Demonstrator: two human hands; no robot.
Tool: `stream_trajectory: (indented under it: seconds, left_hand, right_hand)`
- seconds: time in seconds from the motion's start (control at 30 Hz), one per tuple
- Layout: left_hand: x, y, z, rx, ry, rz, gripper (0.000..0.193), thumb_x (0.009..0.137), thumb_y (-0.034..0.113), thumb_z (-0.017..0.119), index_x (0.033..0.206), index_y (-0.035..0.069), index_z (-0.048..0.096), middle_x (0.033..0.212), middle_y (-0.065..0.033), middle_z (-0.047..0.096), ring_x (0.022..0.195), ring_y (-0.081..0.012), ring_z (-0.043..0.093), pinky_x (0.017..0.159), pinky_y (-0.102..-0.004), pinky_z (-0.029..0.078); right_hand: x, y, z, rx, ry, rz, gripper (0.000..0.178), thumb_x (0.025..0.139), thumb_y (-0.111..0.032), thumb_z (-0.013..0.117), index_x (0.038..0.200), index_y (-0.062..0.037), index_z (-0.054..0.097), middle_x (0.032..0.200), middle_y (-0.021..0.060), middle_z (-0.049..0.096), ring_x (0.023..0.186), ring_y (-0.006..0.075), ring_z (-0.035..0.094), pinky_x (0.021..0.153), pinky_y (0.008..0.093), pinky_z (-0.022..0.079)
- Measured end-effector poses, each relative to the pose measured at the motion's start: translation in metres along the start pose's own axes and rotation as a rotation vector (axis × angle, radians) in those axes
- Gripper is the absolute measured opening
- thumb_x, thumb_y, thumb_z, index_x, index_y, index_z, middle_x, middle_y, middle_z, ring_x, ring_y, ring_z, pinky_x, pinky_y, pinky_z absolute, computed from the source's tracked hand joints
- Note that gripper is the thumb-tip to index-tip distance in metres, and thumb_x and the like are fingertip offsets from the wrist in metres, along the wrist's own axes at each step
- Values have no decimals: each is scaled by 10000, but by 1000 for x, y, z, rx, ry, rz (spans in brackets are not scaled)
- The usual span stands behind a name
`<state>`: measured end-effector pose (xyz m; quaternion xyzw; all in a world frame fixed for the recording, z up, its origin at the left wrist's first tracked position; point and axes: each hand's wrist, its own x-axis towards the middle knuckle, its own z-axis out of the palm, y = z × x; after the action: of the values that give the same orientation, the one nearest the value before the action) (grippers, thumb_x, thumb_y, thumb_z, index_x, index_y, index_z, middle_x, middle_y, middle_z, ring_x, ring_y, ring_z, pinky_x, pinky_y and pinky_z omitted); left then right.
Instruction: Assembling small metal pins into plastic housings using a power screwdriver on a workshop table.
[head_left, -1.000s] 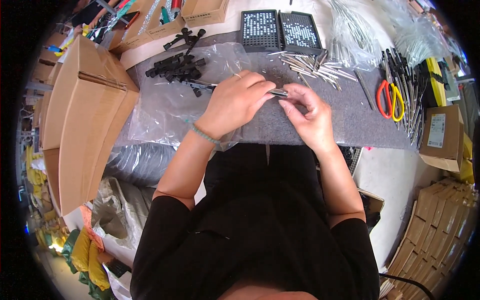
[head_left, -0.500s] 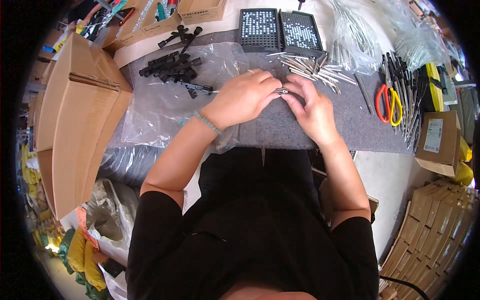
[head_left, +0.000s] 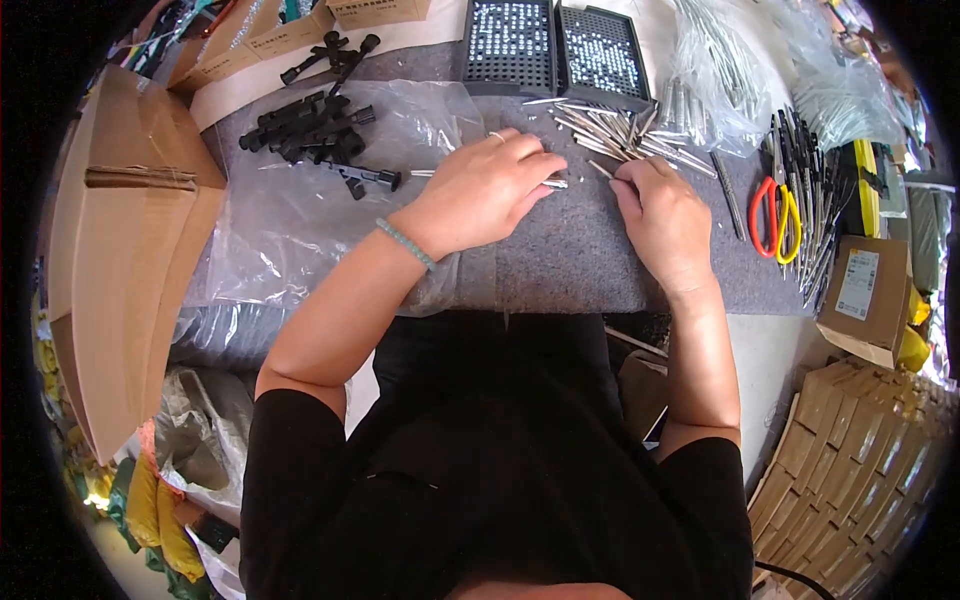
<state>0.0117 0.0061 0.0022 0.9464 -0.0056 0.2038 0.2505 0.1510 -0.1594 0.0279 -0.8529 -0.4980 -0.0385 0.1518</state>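
My left hand (head_left: 474,190), with a beaded bracelet at the wrist, is closed around a thin metal rod (head_left: 556,184). One end of the rod shows past my fingertips, and a thin shaft comes out on the other side of the hand. To the right, my right hand (head_left: 672,218) pinches a small silver pin (head_left: 600,170) at the near edge of a loose pile of silver metal pins (head_left: 612,133). Several black plastic fittings (head_left: 310,135) lie heaped on a clear plastic bag (head_left: 290,225), left of my left hand.
Two black perforated trays (head_left: 508,82) holding small metal parts stand at the back. Red-and-yellow-handled scissors (head_left: 765,215) lie right, beside dark metal rods (head_left: 822,225). Bagged wires (head_left: 715,80) sit behind. Cardboard boxes (head_left: 130,260) (head_left: 865,290) flank the grey table mat (head_left: 560,270).
My right hand has moved right, away from the rod in my left hand, to the pile and now pinches a pin. My left hand keeps its rod. The whole view has shifted slightly.
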Motion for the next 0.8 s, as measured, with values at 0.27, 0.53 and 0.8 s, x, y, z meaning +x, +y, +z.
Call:
stream_trajectory:
  seconds: [0.27,0.53,0.8]
  left_hand:
    - [1,-1,-2,30,-62,-2,200,824,130,630,1024,122,637,918,-75,563,884,-262,568,770,-369,465]
    - [2,-3,-2,-12,-96,-21,185,829,116,609,1014,110,618,916,-76,552,905,-271,557,801,-382,441]
    - [2,-3,-6,1,-117,-19,189,834,107,593,1022,100,612,922,-91,548,896,-282,554,789,-389,444]
  right_hand:
    - [-8,-8,3,-51,55,-222,93,783,-167,643,835,-105,596,829,39,573,780,232,597,642,349,500]
    - [-1,-4,6,-124,51,-326,96,796,-181,613,858,-109,595,845,24,568,795,214,599,668,333,500]
    - [5,-2,5,-21,-8,-329,108,795,-171,623,867,-97,594,842,41,569,810,225,603,686,357,496]
